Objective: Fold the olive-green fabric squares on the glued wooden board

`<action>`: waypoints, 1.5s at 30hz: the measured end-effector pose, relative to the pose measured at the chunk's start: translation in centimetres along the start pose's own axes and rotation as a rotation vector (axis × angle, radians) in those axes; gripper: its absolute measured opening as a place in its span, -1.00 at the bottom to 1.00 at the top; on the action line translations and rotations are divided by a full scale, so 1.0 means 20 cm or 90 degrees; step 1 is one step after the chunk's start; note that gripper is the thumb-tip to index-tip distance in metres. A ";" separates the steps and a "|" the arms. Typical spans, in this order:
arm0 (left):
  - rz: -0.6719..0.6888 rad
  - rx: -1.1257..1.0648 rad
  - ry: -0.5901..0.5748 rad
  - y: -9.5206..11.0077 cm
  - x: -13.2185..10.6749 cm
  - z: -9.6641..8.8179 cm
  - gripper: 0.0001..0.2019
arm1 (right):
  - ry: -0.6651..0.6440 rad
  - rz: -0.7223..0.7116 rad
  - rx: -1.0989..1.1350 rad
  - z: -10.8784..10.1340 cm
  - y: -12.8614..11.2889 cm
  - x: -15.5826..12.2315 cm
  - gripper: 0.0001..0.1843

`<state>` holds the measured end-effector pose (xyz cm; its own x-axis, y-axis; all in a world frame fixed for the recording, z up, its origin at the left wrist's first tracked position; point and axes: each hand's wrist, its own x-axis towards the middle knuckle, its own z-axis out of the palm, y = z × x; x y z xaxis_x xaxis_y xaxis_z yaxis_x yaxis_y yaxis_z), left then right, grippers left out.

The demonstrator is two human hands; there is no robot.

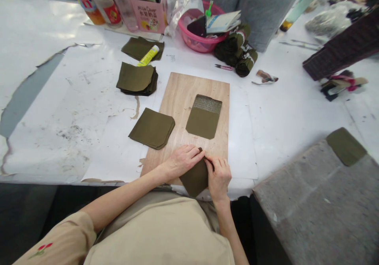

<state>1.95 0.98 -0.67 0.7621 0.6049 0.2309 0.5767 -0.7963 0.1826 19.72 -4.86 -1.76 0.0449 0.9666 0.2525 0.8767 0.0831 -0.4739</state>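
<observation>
Both hands are at an olive-green fabric piece (195, 179) near the table's front edge, partly over the wooden board (180, 89). My left hand (184, 159) presses on its upper edge with the fingers together. On the other side my right hand (218, 174) pinches the edge between thumb and fingers. The edge looks folded there, though fingers hide part of it. Farther up the board lies another fabric piece (203, 122) with a greyish, textured band along its top. A stack of similar pieces (152, 129) rests at the board's left edge.
Behind are more fabric stacks (136, 77), a yellow glue tube (148, 56), a pink basket (197, 43), dark thread skeins (245, 62) and small snips (224, 67). At right, a grey surface (314, 202) carries one green piece (346, 146).
</observation>
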 end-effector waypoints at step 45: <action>-0.019 0.008 0.000 0.00 0.00 0.03 -0.75 | -0.009 -0.040 -0.046 0.01 0.02 -0.02 -0.73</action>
<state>2.09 0.89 -1.23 0.7446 0.6282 0.2255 0.6026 -0.7780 0.1778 19.91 -5.20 -2.22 -0.0175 0.9635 0.2670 0.9101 0.1259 -0.3948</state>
